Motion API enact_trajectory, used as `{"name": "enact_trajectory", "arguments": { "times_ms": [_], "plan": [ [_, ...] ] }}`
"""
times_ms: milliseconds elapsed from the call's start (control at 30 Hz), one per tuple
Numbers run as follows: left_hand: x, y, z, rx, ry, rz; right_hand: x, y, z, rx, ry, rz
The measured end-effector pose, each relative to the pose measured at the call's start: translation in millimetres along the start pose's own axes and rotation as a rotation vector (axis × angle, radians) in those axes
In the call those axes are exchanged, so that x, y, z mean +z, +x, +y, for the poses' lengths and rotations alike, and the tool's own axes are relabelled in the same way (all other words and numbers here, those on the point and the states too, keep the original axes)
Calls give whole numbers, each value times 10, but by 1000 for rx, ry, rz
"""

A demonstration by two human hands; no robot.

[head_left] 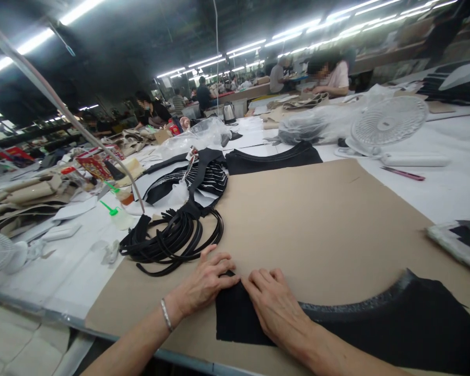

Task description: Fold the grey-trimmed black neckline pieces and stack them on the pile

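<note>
A black curved fabric panel (411, 324) lies along the near edge of a brown sheet of board (297, 219), with a shiny strip along its inner curve. My left hand (209, 277) pinches the panel's upper left corner between thumb and fingers. Close beside it, my right hand (276, 300) has its fingers bent and pressed together at the same corner edge, covering part of the panel. What lies under the right fingertips is hidden. Just beyond my left hand sits a heap of black strips (176, 237) in loose coils.
A second curved black panel (274, 156) lies at the board's far edge. A white fan (389, 122), a pink cutter (403, 173) and a padded block (458, 240) are at the right. Green-tipped glue bottles (113, 211) stand left. People work farther back.
</note>
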State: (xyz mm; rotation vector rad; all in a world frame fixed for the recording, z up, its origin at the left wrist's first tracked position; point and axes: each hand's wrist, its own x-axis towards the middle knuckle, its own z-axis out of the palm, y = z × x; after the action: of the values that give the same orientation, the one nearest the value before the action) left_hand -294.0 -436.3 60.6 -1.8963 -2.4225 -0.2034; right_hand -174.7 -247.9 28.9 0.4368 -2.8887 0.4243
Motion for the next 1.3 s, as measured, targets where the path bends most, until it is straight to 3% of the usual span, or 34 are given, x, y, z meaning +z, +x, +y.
{"name": "enact_trajectory", "arguments": {
  "times_ms": [267,400,600,1167,1300],
  "plan": [
    [60,-32,12,-110,-112,45,43,-8,-65,-133,-172,65],
    [111,-57,3,-240,-148,170,7,38,-82,-72,-98,22],
    [122,-206,70,-280,-117,245,5,112,-106,0,-29,14],
    [91,-291,259,-234,10,90,9,148,-86,129,202,-48],
    [115,-284,269,-207,55,106,-7,163,-85,108,173,-89]
  ]
}}
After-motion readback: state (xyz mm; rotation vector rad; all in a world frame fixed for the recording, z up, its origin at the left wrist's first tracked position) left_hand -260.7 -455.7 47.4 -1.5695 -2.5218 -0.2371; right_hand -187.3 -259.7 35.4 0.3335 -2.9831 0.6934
